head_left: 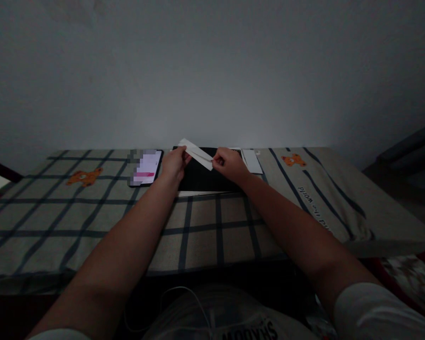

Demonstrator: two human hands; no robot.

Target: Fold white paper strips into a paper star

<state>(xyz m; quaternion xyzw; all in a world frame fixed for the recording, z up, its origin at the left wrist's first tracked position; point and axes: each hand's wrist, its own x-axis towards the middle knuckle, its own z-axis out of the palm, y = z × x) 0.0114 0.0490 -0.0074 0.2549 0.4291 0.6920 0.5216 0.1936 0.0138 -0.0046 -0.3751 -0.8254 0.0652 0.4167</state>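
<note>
One white paper strip (197, 151), pinched in our left hand (174, 163) at far left and our right hand (230, 164) at near right, apparently for steadiness, above a black sheet (206, 182).

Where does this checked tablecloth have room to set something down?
Left of the black-framed phone, right of the white rectangular card, and between the forearms. Crowded: the flat black sheet, beneath left hand, right hand and narrow white paper.

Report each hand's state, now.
Left hand: closed, holding the folded white paper near its left end.
Right hand: closed, pinching the same paper at its right end.
</note>
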